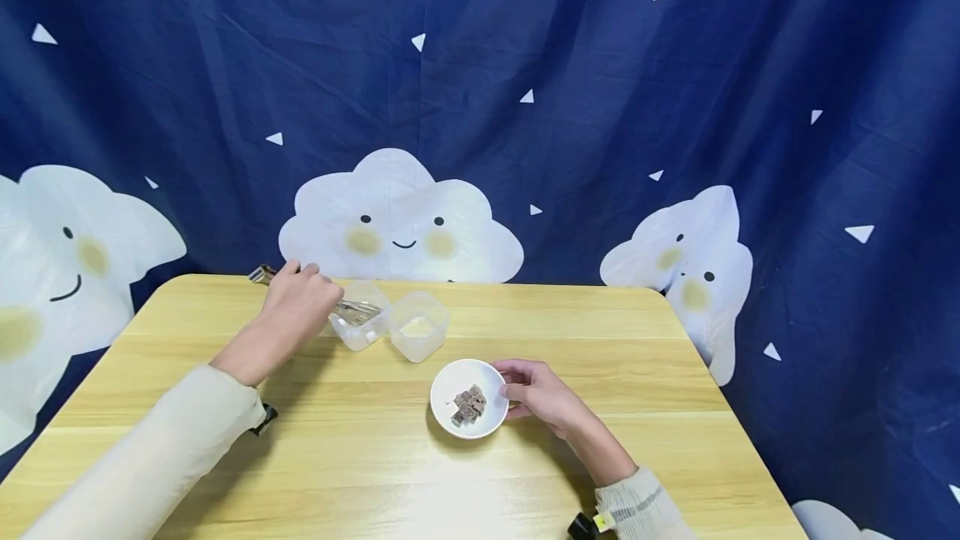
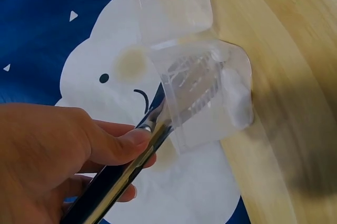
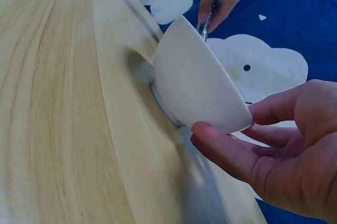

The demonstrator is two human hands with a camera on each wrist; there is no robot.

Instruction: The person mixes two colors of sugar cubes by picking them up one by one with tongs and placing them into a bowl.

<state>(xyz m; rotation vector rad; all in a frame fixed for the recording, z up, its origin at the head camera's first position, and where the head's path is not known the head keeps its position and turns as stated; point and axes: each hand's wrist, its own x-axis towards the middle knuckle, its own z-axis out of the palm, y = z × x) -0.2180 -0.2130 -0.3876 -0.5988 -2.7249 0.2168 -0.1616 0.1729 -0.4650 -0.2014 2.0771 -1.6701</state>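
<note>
My left hand (image 1: 300,302) grips a pair of metal tongs (image 2: 150,148), thumb on one side and fingers on the other. The tongs' slotted ends reach into the left of two clear plastic containers (image 2: 202,137). White lumps (image 2: 237,98) lie at the bottom of that container, close to the tongs' ends. With thumb and fingers my right hand (image 1: 543,394) holds the right edge of a white bowl (image 1: 448,377). Several brown cubes (image 1: 468,407) lie inside the bowl, beside a small patch of white.
A second clear container (image 1: 417,348), with something pale yellow at its bottom, stands right beside the first. Both are near the far edge of the wooden table (image 1: 570,323). Behind the table hangs a dark blue curtain (image 1: 570,148) with clouds and triangles.
</note>
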